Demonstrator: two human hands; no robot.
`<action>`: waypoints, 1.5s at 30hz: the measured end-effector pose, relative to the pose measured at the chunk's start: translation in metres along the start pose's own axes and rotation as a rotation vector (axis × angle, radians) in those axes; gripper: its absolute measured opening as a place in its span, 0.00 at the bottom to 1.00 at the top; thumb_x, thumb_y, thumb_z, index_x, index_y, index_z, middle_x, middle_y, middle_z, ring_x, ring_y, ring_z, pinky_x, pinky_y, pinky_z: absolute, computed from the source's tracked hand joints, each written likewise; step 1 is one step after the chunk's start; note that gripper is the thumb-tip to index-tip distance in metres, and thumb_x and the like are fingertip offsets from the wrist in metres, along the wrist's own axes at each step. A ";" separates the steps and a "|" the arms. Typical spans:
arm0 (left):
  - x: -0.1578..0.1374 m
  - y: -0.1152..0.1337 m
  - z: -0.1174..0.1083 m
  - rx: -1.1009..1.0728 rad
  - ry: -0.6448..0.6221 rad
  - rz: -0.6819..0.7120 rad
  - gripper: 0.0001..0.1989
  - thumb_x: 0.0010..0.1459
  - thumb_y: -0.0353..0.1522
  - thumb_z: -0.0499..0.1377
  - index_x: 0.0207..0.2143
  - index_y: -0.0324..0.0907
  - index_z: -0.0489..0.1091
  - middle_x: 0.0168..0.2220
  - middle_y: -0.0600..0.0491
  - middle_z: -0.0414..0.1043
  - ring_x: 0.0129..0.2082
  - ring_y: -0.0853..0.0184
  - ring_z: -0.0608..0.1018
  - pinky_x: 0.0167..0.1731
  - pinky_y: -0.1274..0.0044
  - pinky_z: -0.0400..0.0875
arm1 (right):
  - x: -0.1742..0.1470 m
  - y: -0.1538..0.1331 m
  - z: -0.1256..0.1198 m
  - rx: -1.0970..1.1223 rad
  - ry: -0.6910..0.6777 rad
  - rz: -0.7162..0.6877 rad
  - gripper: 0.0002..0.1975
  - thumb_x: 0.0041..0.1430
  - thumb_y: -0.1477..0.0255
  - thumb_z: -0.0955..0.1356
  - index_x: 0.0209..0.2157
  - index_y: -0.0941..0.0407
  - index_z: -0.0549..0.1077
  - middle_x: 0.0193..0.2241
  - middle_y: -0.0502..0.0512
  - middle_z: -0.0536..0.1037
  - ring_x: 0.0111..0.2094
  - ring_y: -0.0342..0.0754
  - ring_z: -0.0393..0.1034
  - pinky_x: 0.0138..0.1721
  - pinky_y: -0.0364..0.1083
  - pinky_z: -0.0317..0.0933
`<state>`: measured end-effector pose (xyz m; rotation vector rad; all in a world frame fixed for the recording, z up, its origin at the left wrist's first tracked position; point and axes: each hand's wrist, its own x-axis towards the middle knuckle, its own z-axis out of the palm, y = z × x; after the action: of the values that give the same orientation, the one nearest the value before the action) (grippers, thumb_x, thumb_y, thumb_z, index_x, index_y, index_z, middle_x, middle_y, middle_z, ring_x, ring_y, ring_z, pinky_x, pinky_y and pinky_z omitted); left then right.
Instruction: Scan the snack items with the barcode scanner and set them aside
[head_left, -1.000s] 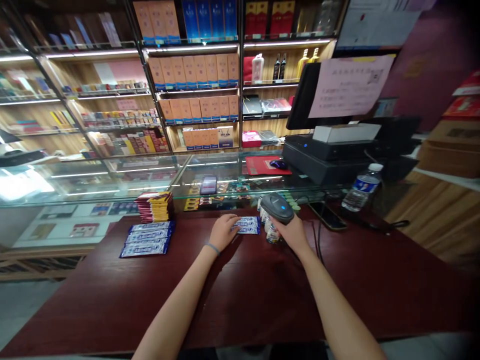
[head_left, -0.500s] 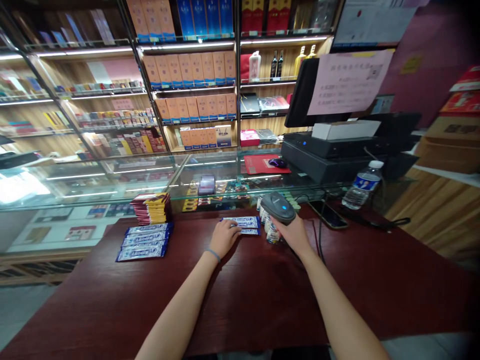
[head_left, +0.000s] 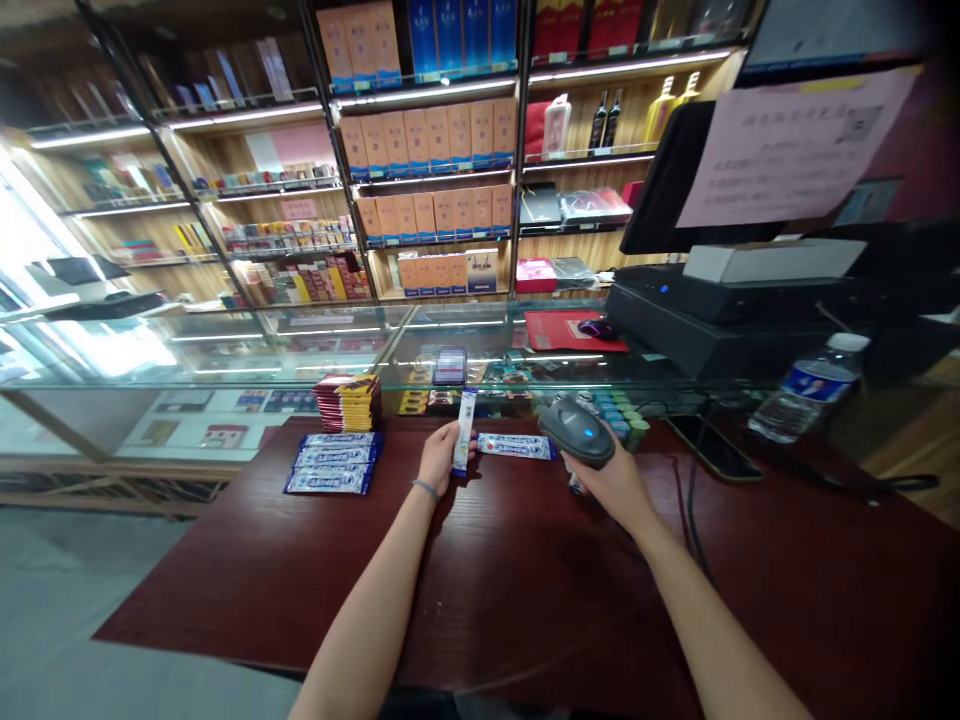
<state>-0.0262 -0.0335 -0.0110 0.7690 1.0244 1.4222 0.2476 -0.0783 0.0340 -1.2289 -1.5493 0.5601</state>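
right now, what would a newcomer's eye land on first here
Probably the dark scanner with its blue light, held in the right hand over the table. Next, the white-and-blue packet in the left hand. Behind, orange boxes stand in rows on lit shelves.

The held packet [head_left: 466, 425] looks like glossy plastic film, the scanner [head_left: 576, 432] smooth plastic, the counter [head_left: 510, 580] grained wood with a sheen, the bottle [head_left: 806, 395] at right clear plastic.
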 end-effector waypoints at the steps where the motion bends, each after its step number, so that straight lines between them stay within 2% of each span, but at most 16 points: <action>1: 0.000 0.002 -0.003 -0.042 -0.001 -0.023 0.15 0.58 0.37 0.65 0.44 0.37 0.74 0.36 0.46 0.79 0.28 0.67 0.81 0.28 0.76 0.78 | -0.002 -0.001 0.003 -0.013 -0.042 -0.011 0.25 0.53 0.57 0.72 0.49 0.54 0.70 0.34 0.56 0.82 0.39 0.57 0.78 0.37 0.52 0.72; 6: 0.002 0.003 -0.012 -0.149 0.008 -0.042 0.15 0.59 0.35 0.65 0.46 0.36 0.74 0.39 0.44 0.80 0.31 0.65 0.83 0.31 0.75 0.80 | -0.009 -0.007 0.012 -0.085 -0.232 -0.048 0.27 0.52 0.63 0.71 0.54 0.52 0.67 0.43 0.56 0.82 0.44 0.57 0.78 0.44 0.52 0.70; 10: 0.003 0.002 -0.011 -0.139 0.019 -0.040 0.15 0.59 0.34 0.64 0.47 0.35 0.74 0.42 0.42 0.80 0.33 0.64 0.83 0.32 0.75 0.80 | -0.009 -0.008 0.013 -0.162 -0.315 -0.061 0.25 0.50 0.67 0.70 0.51 0.53 0.72 0.41 0.57 0.83 0.43 0.58 0.78 0.44 0.52 0.70; 15: 0.004 0.001 -0.012 -0.138 0.004 -0.045 0.18 0.59 0.34 0.65 0.50 0.36 0.72 0.43 0.41 0.79 0.34 0.64 0.83 0.35 0.73 0.81 | -0.007 -0.005 0.013 -0.160 -0.302 -0.063 0.27 0.48 0.69 0.71 0.53 0.53 0.72 0.43 0.57 0.83 0.45 0.59 0.78 0.47 0.53 0.70; 20: 0.005 -0.001 -0.014 -0.191 -0.062 -0.039 0.18 0.60 0.35 0.65 0.50 0.36 0.71 0.44 0.42 0.79 0.38 0.62 0.83 0.42 0.68 0.80 | -0.007 0.002 0.013 -0.143 -0.281 -0.046 0.24 0.50 0.68 0.71 0.51 0.53 0.71 0.44 0.57 0.83 0.46 0.59 0.78 0.48 0.53 0.69; 24: 0.003 0.010 -0.010 -0.230 -0.069 -0.033 0.19 0.59 0.33 0.66 0.52 0.39 0.69 0.47 0.43 0.78 0.42 0.62 0.82 0.46 0.68 0.79 | -0.008 0.009 0.014 -0.136 -0.229 -0.044 0.28 0.51 0.65 0.71 0.55 0.53 0.68 0.43 0.58 0.83 0.46 0.60 0.78 0.47 0.54 0.70; 27: 0.000 0.031 -0.006 -0.189 -0.061 0.066 0.21 0.57 0.34 0.68 0.51 0.42 0.68 0.49 0.45 0.76 0.45 0.62 0.81 0.47 0.65 0.78 | -0.007 0.013 0.015 -0.119 -0.204 -0.074 0.31 0.51 0.63 0.71 0.56 0.55 0.67 0.45 0.60 0.82 0.47 0.60 0.78 0.47 0.54 0.70; 30: -0.001 0.057 -0.010 -0.064 -0.037 0.277 0.23 0.55 0.36 0.68 0.51 0.43 0.68 0.50 0.46 0.75 0.47 0.61 0.80 0.47 0.65 0.78 | -0.005 0.015 0.014 -0.094 -0.173 -0.093 0.28 0.53 0.62 0.71 0.55 0.56 0.68 0.46 0.61 0.81 0.47 0.59 0.77 0.47 0.53 0.69; 32: -0.002 0.074 -0.023 0.092 -0.009 0.404 0.24 0.54 0.37 0.69 0.51 0.42 0.68 0.49 0.45 0.76 0.47 0.60 0.80 0.48 0.66 0.77 | -0.004 0.015 0.013 -0.091 -0.169 -0.070 0.27 0.53 0.61 0.71 0.53 0.55 0.70 0.43 0.60 0.82 0.44 0.59 0.78 0.44 0.53 0.70; 34: -0.006 0.088 -0.045 0.304 0.033 0.502 0.23 0.54 0.36 0.68 0.51 0.41 0.70 0.48 0.44 0.77 0.47 0.60 0.80 0.51 0.66 0.75 | -0.004 0.015 0.012 -0.098 -0.187 -0.041 0.27 0.51 0.59 0.71 0.52 0.56 0.70 0.40 0.59 0.83 0.41 0.59 0.79 0.39 0.52 0.71; 37: -0.020 0.107 -0.092 0.714 0.118 0.638 0.21 0.57 0.36 0.66 0.52 0.43 0.71 0.52 0.45 0.76 0.48 0.59 0.79 0.51 0.67 0.75 | -0.003 0.014 0.011 -0.117 -0.207 -0.023 0.29 0.51 0.57 0.71 0.52 0.56 0.71 0.37 0.59 0.83 0.38 0.59 0.79 0.35 0.51 0.71; 39: -0.031 0.120 -0.128 0.991 0.132 0.720 0.19 0.59 0.36 0.64 0.53 0.45 0.72 0.52 0.46 0.75 0.51 0.58 0.77 0.51 0.67 0.74 | -0.003 0.014 0.011 -0.139 -0.197 -0.031 0.29 0.51 0.56 0.71 0.52 0.55 0.71 0.38 0.59 0.83 0.38 0.60 0.79 0.34 0.52 0.71; 41: -0.040 0.133 -0.162 1.225 0.091 0.753 0.18 0.60 0.35 0.63 0.53 0.46 0.73 0.51 0.46 0.76 0.53 0.58 0.76 0.56 0.65 0.71 | -0.003 0.015 0.012 -0.153 -0.191 -0.047 0.29 0.52 0.55 0.71 0.53 0.54 0.71 0.40 0.60 0.82 0.40 0.61 0.79 0.36 0.53 0.71; 45: -0.044 0.152 -0.214 1.470 -0.002 0.733 0.15 0.61 0.32 0.60 0.51 0.45 0.74 0.49 0.47 0.77 0.51 0.59 0.77 0.56 0.65 0.71 | -0.004 0.019 0.016 -0.179 -0.203 -0.048 0.28 0.52 0.54 0.71 0.53 0.52 0.71 0.41 0.60 0.82 0.41 0.63 0.78 0.40 0.55 0.71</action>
<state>-0.2768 -0.1027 0.0455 2.3711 1.8726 1.0032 0.2415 -0.0711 0.0107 -1.2965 -1.8276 0.5372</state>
